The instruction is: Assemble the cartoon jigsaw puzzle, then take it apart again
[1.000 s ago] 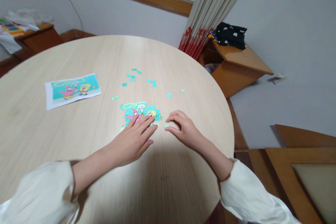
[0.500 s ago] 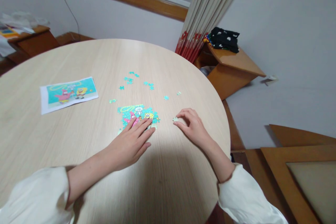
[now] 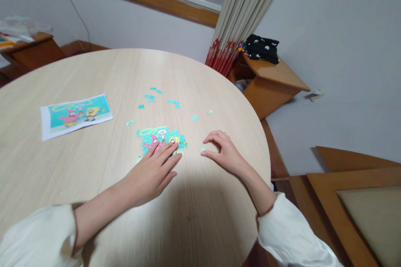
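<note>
My left hand (image 3: 153, 171) lies flat, fingers stretched out, over the lower part of a partly joined jigsaw puzzle (image 3: 153, 135). The puzzle shows a pink starfish, a pale character and a yellow sponge on turquoise; its lower edge is partly hidden by my fingers. To the right of it, my right hand (image 3: 224, 152) has thumb and index finger curved around a small pale green puzzle piece (image 3: 203, 148), close to the table top. The piece is blurred.
Loose turquoise puzzle pieces (image 3: 151, 98) lie scattered beyond the puzzle, with a pale piece (image 3: 209, 112) at the right. A printed picture sheet (image 3: 78, 117) is on the left of the round wooden table (image 3: 188, 217). A wooden cabinet (image 3: 275, 83) stands past the table's right edge.
The view has shifted slightly, moving the scene left and a little down. My right thumb and index finger have spread slightly around the pale piece. My left hand stays on the puzzle.
</note>
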`<control>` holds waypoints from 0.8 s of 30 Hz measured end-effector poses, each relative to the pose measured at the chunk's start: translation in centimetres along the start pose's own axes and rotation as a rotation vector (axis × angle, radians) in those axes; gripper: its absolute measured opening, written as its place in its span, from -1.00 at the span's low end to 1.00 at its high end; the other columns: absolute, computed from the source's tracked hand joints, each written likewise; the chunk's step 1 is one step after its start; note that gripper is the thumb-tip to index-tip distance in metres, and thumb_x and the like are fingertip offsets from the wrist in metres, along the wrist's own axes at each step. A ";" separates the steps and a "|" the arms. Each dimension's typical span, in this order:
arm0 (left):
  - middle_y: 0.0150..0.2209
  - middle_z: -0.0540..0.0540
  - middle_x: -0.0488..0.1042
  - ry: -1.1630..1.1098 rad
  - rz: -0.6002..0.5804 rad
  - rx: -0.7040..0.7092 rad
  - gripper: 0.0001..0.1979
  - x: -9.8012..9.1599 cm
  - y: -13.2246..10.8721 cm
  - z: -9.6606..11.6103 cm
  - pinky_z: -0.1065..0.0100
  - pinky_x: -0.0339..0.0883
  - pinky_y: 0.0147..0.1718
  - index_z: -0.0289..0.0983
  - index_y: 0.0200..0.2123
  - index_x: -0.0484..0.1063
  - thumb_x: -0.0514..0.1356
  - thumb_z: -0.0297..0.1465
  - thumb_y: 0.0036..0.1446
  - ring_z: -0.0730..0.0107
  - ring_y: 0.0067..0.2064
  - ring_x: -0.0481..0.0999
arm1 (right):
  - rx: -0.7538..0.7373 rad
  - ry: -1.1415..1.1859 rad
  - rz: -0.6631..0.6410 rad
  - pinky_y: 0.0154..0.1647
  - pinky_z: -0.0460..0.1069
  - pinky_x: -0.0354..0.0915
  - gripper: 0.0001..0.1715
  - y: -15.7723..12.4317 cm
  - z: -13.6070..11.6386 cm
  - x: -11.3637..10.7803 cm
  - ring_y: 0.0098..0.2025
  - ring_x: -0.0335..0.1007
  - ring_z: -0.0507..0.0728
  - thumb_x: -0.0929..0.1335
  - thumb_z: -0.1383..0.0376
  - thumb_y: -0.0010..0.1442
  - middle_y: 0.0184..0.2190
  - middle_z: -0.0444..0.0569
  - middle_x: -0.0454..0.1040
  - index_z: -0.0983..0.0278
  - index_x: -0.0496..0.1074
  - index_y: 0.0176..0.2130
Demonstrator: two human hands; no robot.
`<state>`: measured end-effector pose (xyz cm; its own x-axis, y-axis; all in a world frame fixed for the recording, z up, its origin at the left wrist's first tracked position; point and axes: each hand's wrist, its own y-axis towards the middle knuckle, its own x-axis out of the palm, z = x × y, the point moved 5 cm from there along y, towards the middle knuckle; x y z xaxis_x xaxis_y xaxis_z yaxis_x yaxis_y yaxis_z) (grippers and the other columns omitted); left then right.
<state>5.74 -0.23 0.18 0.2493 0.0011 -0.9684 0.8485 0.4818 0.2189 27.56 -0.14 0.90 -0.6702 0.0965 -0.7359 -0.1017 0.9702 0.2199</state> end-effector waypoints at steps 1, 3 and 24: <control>0.23 -0.36 0.22 -0.003 -0.002 -0.002 -0.61 0.0 0.0 0.0 -0.14 0.04 0.19 -0.34 0.11 0.27 -0.10 -0.31 0.33 -0.04 0.26 0.18 | 0.007 0.028 0.038 -0.03 0.14 0.25 -0.83 0.3 0.4 -0.2 -0.12 0.35 0.16 0.43 0.23 0.10 -0.23 -0.02 0.42 0.22 0.42 -0.27; 0.23 -0.35 0.22 -0.005 -0.010 -0.005 -0.61 0.1 0.0 0.0 -0.15 0.03 0.20 -0.33 0.12 0.27 -0.11 -0.32 0.33 -0.03 0.27 0.17 | 0.029 0.057 0.135 -0.13 0.09 0.32 -0.87 1.5 1.8 -0.7 -0.19 0.38 0.14 0.36 0.25 0.17 -0.26 0.00 0.43 0.23 0.44 -0.25; 0.23 -0.32 0.22 -0.031 -0.041 -0.019 -0.65 -0.4 0.2 0.3 -0.12 0.01 0.22 -0.32 0.09 0.27 -0.08 -0.36 0.32 0.03 0.28 0.16 | 0.114 -0.086 -0.177 -0.42 -0.03 0.19 -0.85 10.2 6.9 -3.2 -0.48 0.25 0.03 0.39 0.25 0.04 -0.53 -0.09 0.40 0.33 0.45 -0.41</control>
<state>6.01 -0.42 0.61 0.2289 -0.0461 -0.9724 0.8492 0.4977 0.1763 33.74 10.97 1.05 -0.5833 -0.0640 -0.8097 -0.1251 0.9921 0.0117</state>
